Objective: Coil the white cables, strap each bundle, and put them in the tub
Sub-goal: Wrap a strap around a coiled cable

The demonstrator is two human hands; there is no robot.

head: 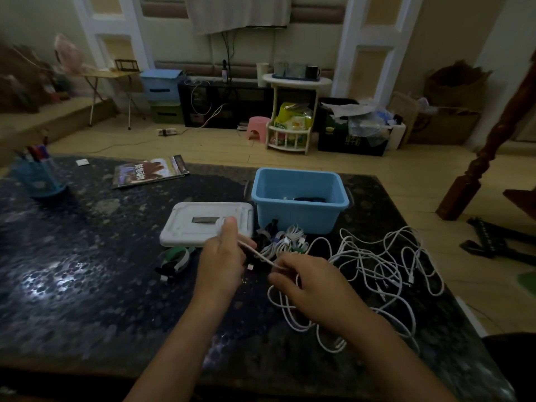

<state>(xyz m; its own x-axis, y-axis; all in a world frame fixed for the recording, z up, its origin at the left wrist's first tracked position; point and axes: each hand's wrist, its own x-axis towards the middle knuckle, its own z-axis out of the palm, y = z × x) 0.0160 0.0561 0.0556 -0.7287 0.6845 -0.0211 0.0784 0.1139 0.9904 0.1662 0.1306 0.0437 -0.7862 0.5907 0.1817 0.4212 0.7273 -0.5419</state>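
My right hand [311,281] pinched one white cable [261,254], stretched taut to my left hand [222,256], which gripped its other end by the white lid [203,224]. Loose cables [385,265] sprawled on the dark tabletop [87,271] to the right; strapped bundles [285,239] lay just before the blue tub [298,198].

We hold both bare forearms out ahead of us, our left hand [222,256] raised with its thumb upright and its fingers curled in a pinch, and our right hand [310,281] just beside it and slightly lower, knuckles up, its fingers likewise curled in a pinch.
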